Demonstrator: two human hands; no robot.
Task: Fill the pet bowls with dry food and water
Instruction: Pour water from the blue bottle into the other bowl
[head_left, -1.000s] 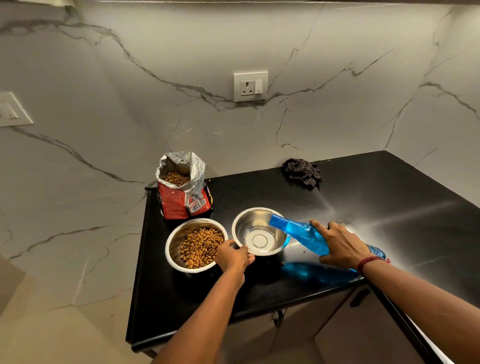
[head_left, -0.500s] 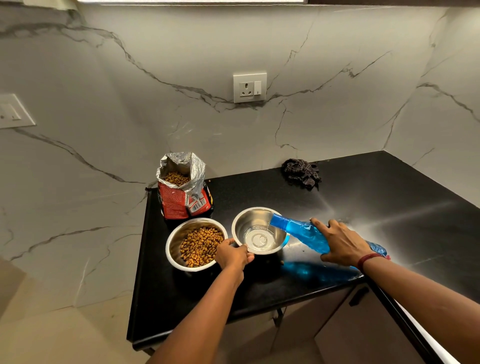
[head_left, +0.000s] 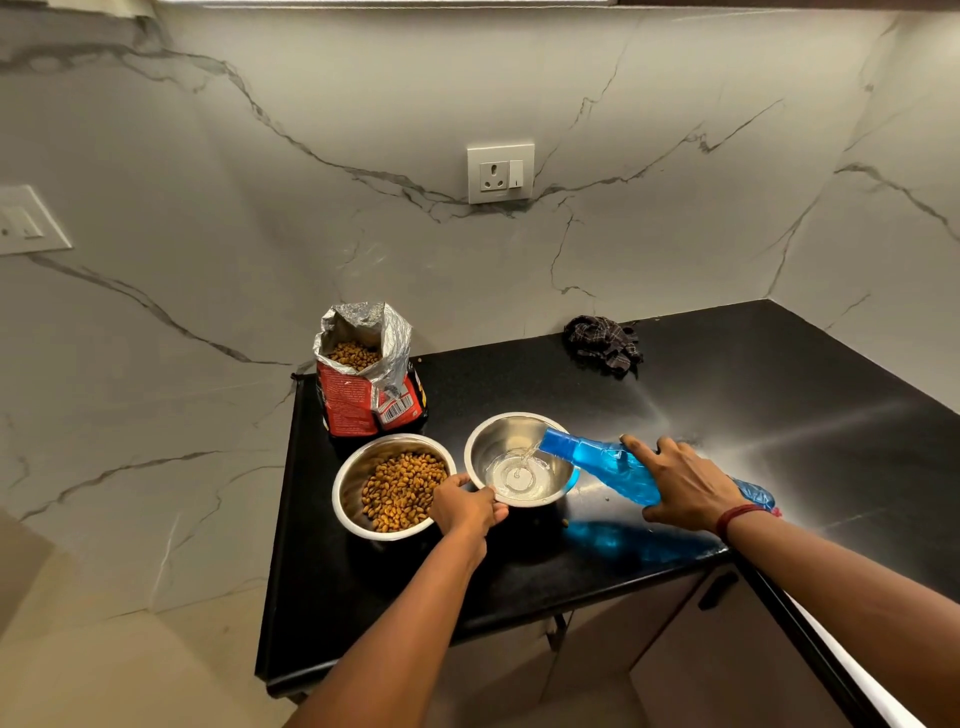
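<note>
right hand (head_left: 685, 486) is wrapped around the tilted blue bottle (head_left: 602, 465), water running into the steel bowl (head_left: 498, 441). left hand (head_left: 467, 509) grips that bowl's rim, right beside the kibble bowl (head_left: 353, 480).

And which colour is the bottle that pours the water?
The bottle is translucent blue, clearest in the head view.

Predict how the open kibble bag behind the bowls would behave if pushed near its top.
The kibble bag would probably crumple there rather than slide: its foil top looks creased and thin. It stands upright and open with kibble showing near the mouth, so a high push might tip it and spill pellets onto the black counter.
</note>
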